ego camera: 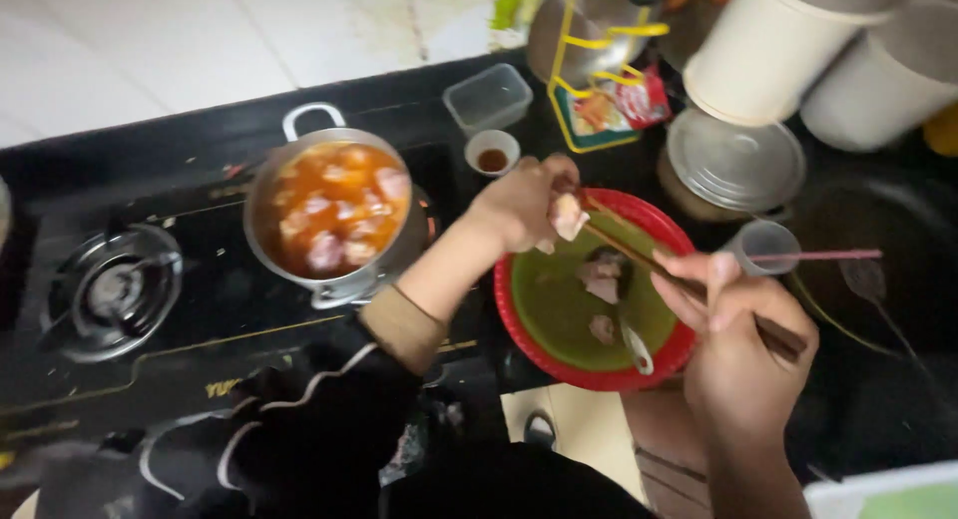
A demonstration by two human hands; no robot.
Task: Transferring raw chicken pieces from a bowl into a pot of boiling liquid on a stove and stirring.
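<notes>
Over red bowl (514, 324) — left hand (519, 205) pinches meat piece (567, 218); right hand (738, 344) grips chopsticks (639, 255) (tips blurred).

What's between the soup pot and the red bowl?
In the head view, the left hand and its forearm cross that gap, fingers holding a meat piece between pot and red bowl.

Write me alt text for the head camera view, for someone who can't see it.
Seen from above, a person's left hand holds a pale piece of meat over a red bowl with a green inside, while the right hand grips chopsticks reaching toward it. To the left, a metal pot of orange broth with meat pieces sits on a black gas stove.
</notes>
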